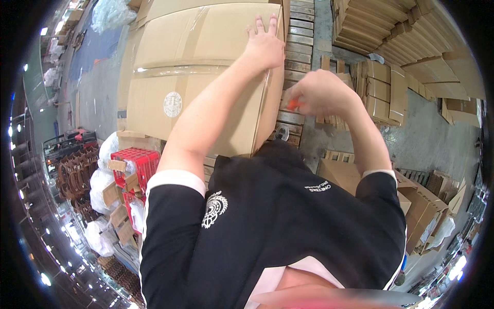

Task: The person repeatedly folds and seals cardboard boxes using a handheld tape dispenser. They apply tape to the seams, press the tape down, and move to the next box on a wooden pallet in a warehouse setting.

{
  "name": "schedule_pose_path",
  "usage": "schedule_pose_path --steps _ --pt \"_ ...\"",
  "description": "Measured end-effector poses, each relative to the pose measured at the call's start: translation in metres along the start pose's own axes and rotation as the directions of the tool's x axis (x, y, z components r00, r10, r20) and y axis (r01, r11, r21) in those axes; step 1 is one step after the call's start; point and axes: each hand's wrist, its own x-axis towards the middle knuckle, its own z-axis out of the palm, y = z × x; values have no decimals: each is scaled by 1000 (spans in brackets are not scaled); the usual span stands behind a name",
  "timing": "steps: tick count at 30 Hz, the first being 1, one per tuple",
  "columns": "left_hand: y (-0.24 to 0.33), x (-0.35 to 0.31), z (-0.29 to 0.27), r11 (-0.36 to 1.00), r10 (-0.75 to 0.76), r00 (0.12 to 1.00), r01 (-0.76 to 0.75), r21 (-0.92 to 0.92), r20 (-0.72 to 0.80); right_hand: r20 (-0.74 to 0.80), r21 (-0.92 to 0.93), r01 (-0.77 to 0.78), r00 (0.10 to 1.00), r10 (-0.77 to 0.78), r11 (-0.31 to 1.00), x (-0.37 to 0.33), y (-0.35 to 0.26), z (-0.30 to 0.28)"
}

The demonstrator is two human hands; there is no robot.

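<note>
A large taped cardboard box (pixel 206 87) stands in front of me, with clear tape across its top and a round white label on it. My left hand (pixel 265 46) lies on the box near its right edge, fingers spread over the cardboard. Just right of the box, my right hand (pixel 324 92) is closed on a small orange object (pixel 294 104). Motion blur and the fingers hide most of that object, so its kind does not show. A gap separates this hand from the box's side.
Wooden slats of a pallet (pixel 300 51) run along the box's right side. Flattened cardboard (pixel 381 26) is stacked at the far right, with cartons (pixel 378 92) below it. Red crates (pixel 136 164) and plastic-wrapped goods stand at the left. An opened carton (pixel 424 213) sits right of me.
</note>
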Motion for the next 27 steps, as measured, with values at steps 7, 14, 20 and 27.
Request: schedule_pose_path --steps 7,14,20,27 --pt "-89 -18 6 146 42 972 -236 -961 -232 -178 -73 174 967 -185 982 10 -136 -13" --pt "-55 -168 2 640 415 772 -623 -449 -480 43 -134 -50 997 57 990 -48 -67 45" --pt "-30 -195 14 591 734 613 -789 -167 -292 4 -264 47 999 -47 963 6 -83 109" --pt "-31 -134 13 538 817 574 -795 -280 -60 -123 -90 -575 817 564 813 18 -31 42"
